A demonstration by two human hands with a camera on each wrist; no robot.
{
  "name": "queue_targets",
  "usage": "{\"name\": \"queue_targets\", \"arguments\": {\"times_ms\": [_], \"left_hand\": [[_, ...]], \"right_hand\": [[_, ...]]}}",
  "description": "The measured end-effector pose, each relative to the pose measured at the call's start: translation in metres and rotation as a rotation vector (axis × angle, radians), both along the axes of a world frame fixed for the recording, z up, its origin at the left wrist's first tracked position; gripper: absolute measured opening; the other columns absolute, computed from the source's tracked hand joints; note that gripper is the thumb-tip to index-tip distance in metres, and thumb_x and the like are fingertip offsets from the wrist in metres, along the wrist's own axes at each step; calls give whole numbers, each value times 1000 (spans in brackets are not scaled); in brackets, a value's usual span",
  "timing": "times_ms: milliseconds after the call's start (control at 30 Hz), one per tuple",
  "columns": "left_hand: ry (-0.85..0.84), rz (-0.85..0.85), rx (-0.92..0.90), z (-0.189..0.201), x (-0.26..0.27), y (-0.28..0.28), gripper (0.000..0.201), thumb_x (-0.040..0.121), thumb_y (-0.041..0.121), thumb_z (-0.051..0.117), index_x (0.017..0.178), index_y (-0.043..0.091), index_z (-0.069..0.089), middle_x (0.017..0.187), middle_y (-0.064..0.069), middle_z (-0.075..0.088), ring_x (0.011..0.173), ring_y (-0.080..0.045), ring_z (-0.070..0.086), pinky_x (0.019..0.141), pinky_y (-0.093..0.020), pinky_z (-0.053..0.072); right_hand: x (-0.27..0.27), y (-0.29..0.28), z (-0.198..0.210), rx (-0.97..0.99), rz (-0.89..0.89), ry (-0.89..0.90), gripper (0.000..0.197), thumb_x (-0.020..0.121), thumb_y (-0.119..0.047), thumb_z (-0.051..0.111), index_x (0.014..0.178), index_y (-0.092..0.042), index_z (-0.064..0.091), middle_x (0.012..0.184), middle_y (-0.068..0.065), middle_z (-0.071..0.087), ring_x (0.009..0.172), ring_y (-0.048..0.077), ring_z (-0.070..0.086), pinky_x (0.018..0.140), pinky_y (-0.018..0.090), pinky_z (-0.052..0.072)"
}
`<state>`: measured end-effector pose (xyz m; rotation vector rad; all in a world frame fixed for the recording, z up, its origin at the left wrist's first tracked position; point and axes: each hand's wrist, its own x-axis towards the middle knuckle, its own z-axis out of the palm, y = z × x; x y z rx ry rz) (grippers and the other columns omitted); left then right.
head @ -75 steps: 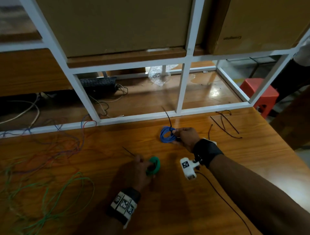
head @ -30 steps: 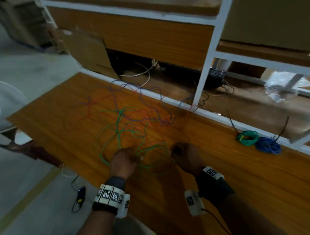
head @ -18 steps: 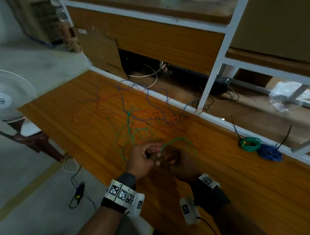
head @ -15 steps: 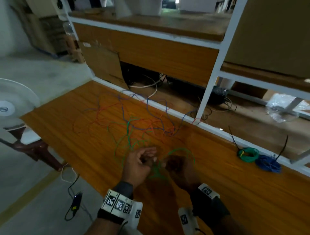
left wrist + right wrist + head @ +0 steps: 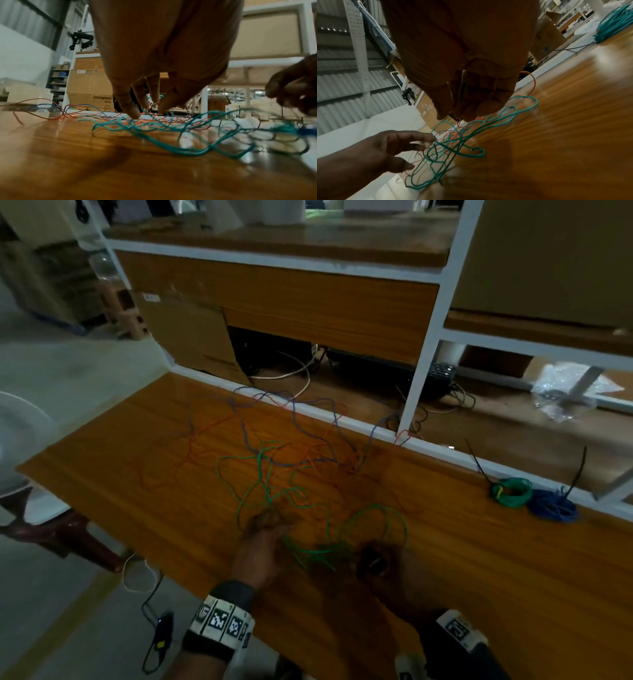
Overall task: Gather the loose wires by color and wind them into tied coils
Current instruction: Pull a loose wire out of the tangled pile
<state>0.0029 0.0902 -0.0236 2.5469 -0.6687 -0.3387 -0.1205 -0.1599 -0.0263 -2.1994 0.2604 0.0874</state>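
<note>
A loose green wire [image 5: 371, 513] lies in loops on the wooden table [image 5: 513, 570]. My right hand [image 5: 374, 561] is curled, and the green wire [image 5: 510, 115] runs out from under its fingertips. To its left, my left hand [image 5: 274, 520] reaches into the wire with straight fingers [image 5: 133, 108] touching the tabletop and holds nothing. Beyond the hands is a tangle of red and blue wires [image 5: 291, 446]. A tied green coil [image 5: 512, 491] and a tied blue coil [image 5: 553, 508] sit at the far right by the white frame.
A white shelf frame [image 5: 424, 361] borders the table's far edge, with cardboard boxes and cables behind it. The table's left edge drops to the floor, where a fan [image 5: 17, 446] and a stool [image 5: 58, 532] stand.
My hands were together on the green wire. The left hand has let go and reached left with its fingers spread, while the right has drawn green loops to the right.
</note>
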Motion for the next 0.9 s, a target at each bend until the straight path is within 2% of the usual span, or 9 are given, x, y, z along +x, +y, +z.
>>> {"name": "queue_targets", "arguments": {"times_ms": [167, 233, 300, 400, 533, 633, 733, 800, 900], "left_hand": [[-174, 303, -316, -17, 47, 27, 59, 79, 24, 77, 134, 29, 57, 138, -3, 49, 128, -23, 48, 100, -37, 47], [107, 305, -315, -14, 64, 26, 51, 79, 32, 81, 126, 28, 61, 122, 7, 59, 109, -16, 61, 89, -33, 51], [371, 273, -375, -5, 73, 22, 14, 86, 24, 76, 99, 28, 72, 95, 7, 75, 92, -13, 71, 81, -32, 53], [532, 333, -630, 23, 79, 14, 10, 96, 18, 66, 90, 20, 74, 80, -2, 78, 77, -17, 72, 78, -44, 57], [18, 19, -180, 65, 98, 13, 33, 99, 48, 51, 92, 25, 72, 83, 4, 74, 80, -21, 70, 70, -40, 56], [-253, -63, -61, 91, 104, 9, 35, 102, 48, 46, 97, 25, 72, 82, 0, 70, 77, -24, 66, 65, -36, 53], [301, -24, -527, 113, 105, -1, 27, 101, 33, 55, 94, 15, 75, 67, -1, 73, 60, -12, 67, 56, -25, 50], [689, 10, -775, 132, 98, -3, 24, 100, 23, 55, 108, 7, 72, 78, -11, 76, 64, -20, 70, 55, -26, 53], [783, -229, -809, 154, 92, 0, 24, 100, 19, 52, 113, 11, 71, 87, -18, 76, 67, -21, 70, 56, -28, 53]], "right_hand": [[28, 39, -15, -53, -134, -81, 41, 82, -69, 64, 111, -42, 72, 86, -16, 75, 77, 2, 71, 67, 35, 58], [42, 49, -10, -62, -176, -77, 31, 82, -55, 71, 108, -38, 74, 86, -14, 76, 75, 3, 70, 65, 32, 55], [54, 56, -5, -54, -198, -59, 23, 81, -37, 75, 104, -35, 75, 87, -11, 76, 75, 5, 70, 66, 31, 54], [61, 65, 8, -80, -225, -68, 23, 81, -38, 79, 103, -35, 75, 94, -13, 75, 74, -2, 64, 68, 28, 52], [75, 85, 37, -98, -105, -192, 47, 79, -58, 80, 116, -30, 74, 105, -20, 67, 85, -12, 58, 72, 4, 40], [92, 88, 48, -136, -61, -219, 46, 79, -53, 84, 115, -27, 75, 111, -14, 69, 88, -13, 56, 77, 6, 39], [97, 88, 50, -151, -100, -175, 49, 78, -52, 86, 119, -28, 74, 114, -12, 73, 93, -6, 61, 78, 17, 44], [95, 87, 53, -88, -219, -205, 49, 77, -49, 88, 119, -34, 69, 109, -17, 72, 94, -2, 66, 72, 19, 47], [95, 74, 75, 57, -394, -362, 64, 75, -37, 91, 124, -48, 51, 120, -25, 58, 106, 2, 61, 69, 25, 55]]}}
